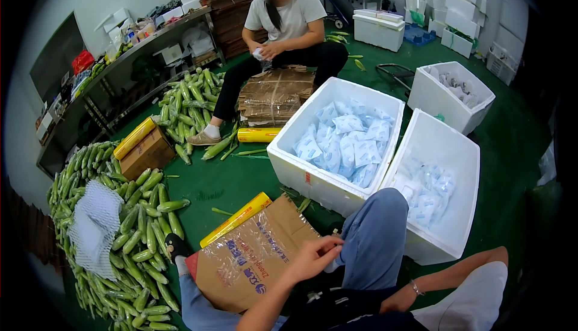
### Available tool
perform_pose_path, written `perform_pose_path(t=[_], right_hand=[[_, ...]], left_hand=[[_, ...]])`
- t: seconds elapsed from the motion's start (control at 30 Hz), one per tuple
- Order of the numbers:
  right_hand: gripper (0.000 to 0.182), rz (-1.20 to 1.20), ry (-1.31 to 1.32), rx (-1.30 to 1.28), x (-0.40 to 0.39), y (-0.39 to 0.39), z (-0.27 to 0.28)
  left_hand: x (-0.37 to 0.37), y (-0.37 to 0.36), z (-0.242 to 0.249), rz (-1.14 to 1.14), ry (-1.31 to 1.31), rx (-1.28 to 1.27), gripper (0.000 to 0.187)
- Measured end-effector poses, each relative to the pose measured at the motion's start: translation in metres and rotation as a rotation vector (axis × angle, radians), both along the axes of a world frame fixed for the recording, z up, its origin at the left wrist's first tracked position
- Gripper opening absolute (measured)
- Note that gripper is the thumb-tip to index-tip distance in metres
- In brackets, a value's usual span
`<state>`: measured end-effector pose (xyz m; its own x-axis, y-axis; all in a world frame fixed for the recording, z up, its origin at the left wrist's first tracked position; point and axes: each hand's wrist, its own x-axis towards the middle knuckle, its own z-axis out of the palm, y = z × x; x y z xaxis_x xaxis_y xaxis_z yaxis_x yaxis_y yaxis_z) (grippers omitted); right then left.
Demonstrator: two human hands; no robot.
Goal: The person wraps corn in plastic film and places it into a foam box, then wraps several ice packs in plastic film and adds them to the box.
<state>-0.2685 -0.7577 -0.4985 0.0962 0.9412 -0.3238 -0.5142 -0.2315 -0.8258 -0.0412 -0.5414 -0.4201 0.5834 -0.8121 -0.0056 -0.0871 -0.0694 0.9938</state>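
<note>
My left hand (312, 260) is beside my bent knee in blue jeans (376, 228), its fingers curled together and no object visible in them. Below it, a flattened brown cardboard box (241, 265) with blue and red print lies by my leg. My right hand (397, 301), with a bracelet at the wrist, rests against dark cloth at my lap; its fingers are hidden. Close to my knee stand a white foam box (278, 150) holding blue-and-white packets (349, 141) and a second foam box (466, 192) with similar packets (430, 192).
Plastic-wrapped green corn cobs (138, 228) are heaped at left under white foam netting (96, 228). Yellow film rolls (236, 219) lie nearby. Across from me, a person (286, 18) sits on bundled cardboard (274, 96), holding something whitish. Another foam box (481, 111) stands at right.
</note>
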Motion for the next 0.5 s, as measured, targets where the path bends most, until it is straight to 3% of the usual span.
perform_pose_path(t=[0.13, 0.43, 0.5], right_hand=[[0.028, -0.008, 0.014, -0.041, 0.009, 0.007, 0.010], [0.027, -0.129, 0.144, -0.115, -0.004, 0.003, 0.017], [0.027, -0.059, 0.009, 0.030, -0.008, 0.006, 0.009]], left_hand=[[-0.012, 0.018, -0.030, -0.003, 0.134, 0.129, 0.023], [-0.024, 0.058, -0.090, 0.132, 0.338, 0.053, 0.022], [-0.027, 0.060, -0.090, 0.142, 0.346, 0.058, 0.022]])
